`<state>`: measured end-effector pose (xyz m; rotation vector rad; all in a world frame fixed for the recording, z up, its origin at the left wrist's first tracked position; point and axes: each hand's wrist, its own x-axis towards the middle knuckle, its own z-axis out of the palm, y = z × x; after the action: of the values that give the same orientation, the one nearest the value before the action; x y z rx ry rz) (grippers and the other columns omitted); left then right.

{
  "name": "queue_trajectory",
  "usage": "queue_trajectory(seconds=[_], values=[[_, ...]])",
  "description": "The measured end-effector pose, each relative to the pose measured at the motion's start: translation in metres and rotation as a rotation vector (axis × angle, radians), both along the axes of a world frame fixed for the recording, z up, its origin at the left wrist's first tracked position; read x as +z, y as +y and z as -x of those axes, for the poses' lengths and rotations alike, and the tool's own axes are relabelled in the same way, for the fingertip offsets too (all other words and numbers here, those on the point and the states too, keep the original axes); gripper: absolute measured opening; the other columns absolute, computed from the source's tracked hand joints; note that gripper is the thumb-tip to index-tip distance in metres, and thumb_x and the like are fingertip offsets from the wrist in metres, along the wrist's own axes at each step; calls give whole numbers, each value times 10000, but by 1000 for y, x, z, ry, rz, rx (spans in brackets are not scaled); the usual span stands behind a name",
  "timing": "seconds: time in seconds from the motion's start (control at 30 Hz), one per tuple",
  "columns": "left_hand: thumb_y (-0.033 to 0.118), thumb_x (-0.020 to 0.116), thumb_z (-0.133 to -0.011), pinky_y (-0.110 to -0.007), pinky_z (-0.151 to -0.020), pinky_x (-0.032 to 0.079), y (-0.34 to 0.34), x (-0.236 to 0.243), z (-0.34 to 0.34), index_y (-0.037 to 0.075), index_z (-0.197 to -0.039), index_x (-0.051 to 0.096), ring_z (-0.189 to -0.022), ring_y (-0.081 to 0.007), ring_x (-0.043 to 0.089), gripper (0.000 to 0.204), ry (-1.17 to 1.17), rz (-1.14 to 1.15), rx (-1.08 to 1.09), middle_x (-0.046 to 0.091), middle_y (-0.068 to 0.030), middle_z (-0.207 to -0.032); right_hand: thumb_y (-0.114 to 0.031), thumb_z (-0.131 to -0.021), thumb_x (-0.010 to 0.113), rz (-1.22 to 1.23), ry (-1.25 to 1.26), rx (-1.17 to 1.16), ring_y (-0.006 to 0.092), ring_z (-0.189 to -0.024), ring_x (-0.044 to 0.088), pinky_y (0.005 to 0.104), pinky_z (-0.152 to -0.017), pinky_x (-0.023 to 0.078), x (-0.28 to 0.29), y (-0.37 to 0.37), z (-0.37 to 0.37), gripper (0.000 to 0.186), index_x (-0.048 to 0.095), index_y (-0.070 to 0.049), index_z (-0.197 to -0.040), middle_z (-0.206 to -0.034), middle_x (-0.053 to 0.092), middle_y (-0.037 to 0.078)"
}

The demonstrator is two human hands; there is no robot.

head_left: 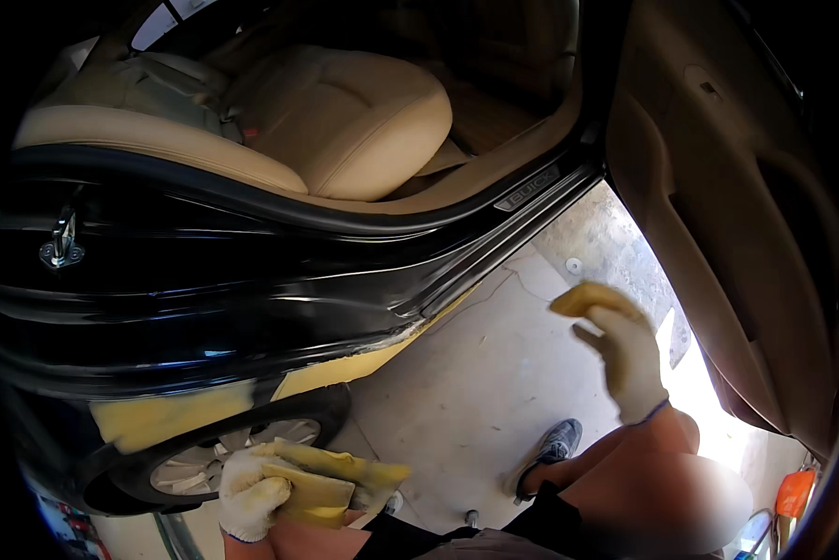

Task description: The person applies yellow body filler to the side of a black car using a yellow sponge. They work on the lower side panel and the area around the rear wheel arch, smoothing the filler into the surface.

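My left hand (pixel 256 490), in a white knitted work glove, is closed on a flat, yellow-smeared piece (pixel 321 490) with ragged-looking edges; its exact kind I cannot make out. It is held over my lap, in front of the car's wheel (pixel 204 462). My right hand (pixel 620 350), in a white glove with yellow-coated fingers, is raised over the floor between the sill and the open door. Its fingers are bent, the thumb stands apart, and nothing shows between them. Yellow patches (pixel 172 415) cover the black car body (pixel 204 327) above the wheel and along its lower edge.
The open car door (pixel 718 215) stands to the right, with a tan seat (pixel 345 121) inside the doorway. A metal door striker (pixel 62 245) juts from the frame at left. My shoe (pixel 557 442) rests on the pale floor (pixel 457 401). An orange object (pixel 794 493) is at lower right.
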<state>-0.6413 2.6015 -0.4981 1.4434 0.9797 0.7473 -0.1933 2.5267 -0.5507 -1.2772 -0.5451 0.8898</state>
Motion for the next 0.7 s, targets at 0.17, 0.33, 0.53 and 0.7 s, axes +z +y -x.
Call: queue_trajectory(seconds=[0.17, 0.33, 0.53, 0.7], values=[[322, 720, -833, -358, -849, 514, 3, -10, -37, -127, -1054, 708, -992, -256, 657, 501, -120, 225, -31, 698, -220, -1111, -139, -990, 631, 141, 703, -35, 270, -1179, 634, 435, -977, 541, -126, 13, 83, 430, 568, -52, -1406, -1304, 638, 98], [246, 674, -926, -338, -923, 517, -3, -51, -40, -104, -1221, 648, -1038, -227, 664, 459, -177, 326, 74, 685, -164, -1190, -113, -1010, 600, 128, 815, 14, 306, -1194, 644, 406, -933, 578, -136, 14, 117, 413, 541, -33, -1411, -1311, 633, 122], [235, 643, -949, -409, -950, 559, -9, -64, -54, -95, -1298, 577, -1068, -269, 683, 484, -379, 653, 127, 673, -190, -1223, -76, -1023, 555, -140, 811, 181, 349, -1203, 649, 426, -981, 588, -121, 19, 123, 383, 525, 0, -1397, -1333, 621, 175], [241, 656, -943, -425, -963, 562, -8, -76, -54, -98, -1309, 566, -1088, -289, 684, 506, -430, 774, 125, 664, -198, -1241, -57, -1022, 524, -139, 794, 71, 363, -1194, 649, 434, -998, 580, -137, 27, 121, 350, 527, -1, -1367, -1312, 625, 175]])
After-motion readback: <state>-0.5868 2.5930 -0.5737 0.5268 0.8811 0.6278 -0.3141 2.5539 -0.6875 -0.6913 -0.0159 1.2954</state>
